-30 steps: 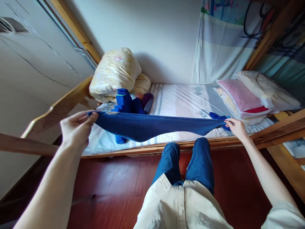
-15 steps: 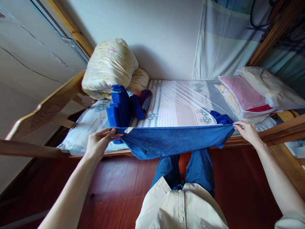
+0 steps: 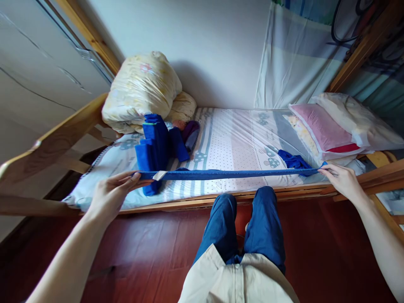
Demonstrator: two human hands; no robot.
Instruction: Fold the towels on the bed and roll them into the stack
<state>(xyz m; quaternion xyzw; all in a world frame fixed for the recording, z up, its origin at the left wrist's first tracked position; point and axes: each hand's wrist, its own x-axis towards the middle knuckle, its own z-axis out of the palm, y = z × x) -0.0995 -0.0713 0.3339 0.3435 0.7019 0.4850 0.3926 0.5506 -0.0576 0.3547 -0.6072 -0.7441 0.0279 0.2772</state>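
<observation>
I hold a blue towel (image 3: 227,174) stretched out level in front of me, seen edge-on as a thin band above the bed's near edge. My left hand (image 3: 112,195) pinches its left end, beside a small white label. My right hand (image 3: 342,180) pinches its right end. A stack of folded blue towels (image 3: 154,145) stands on the bed behind my left hand. A crumpled blue cloth (image 3: 295,160) lies on the mattress near my right hand.
The mattress (image 3: 233,139) has a plastic-covered patterned sheet, with a wooden rail (image 3: 50,143) at left. A bagged yellow quilt (image 3: 142,90) sits at the far left, pink and white pillows (image 3: 328,130) at right. Red wooden floor (image 3: 151,252) lies below, around my legs.
The towel hung down as a broad sheet; it now lies level and taut, showing only its edge. My left hand has moved lower and slightly left.
</observation>
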